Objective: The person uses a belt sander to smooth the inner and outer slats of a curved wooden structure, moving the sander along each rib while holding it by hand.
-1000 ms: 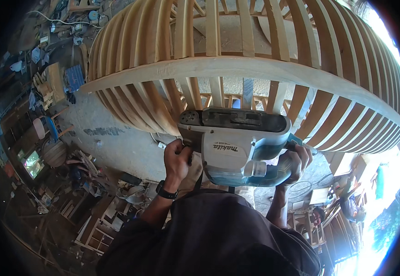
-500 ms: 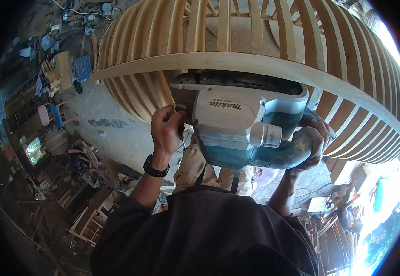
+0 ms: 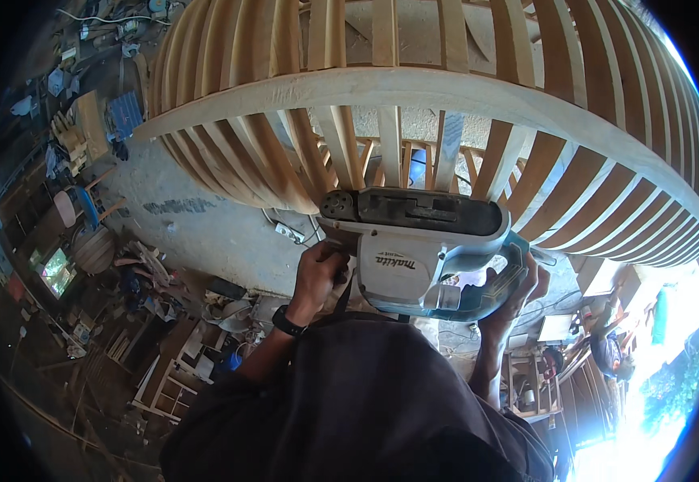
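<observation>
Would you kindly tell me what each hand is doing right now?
Left hand: closed, holding the belt sander at its left end.
Right hand: closed around the sander's teal handle.

The grey floor [image 3: 213, 241] bears a dark smudge [image 3: 179, 206] toward its left edge; a white socket block [image 3: 288, 232] lies farther inward; a blue-framed chair [image 3: 87, 207] stands beside that left edge.

On the pale grey side of the belt sander [image 3: 402, 283] I hold, I can see a maker's name [image 3: 395, 261] in bold, dark lettering, with a much smaller line of print [image 3: 390, 254] just above it, too fine for me to make out.
</observation>
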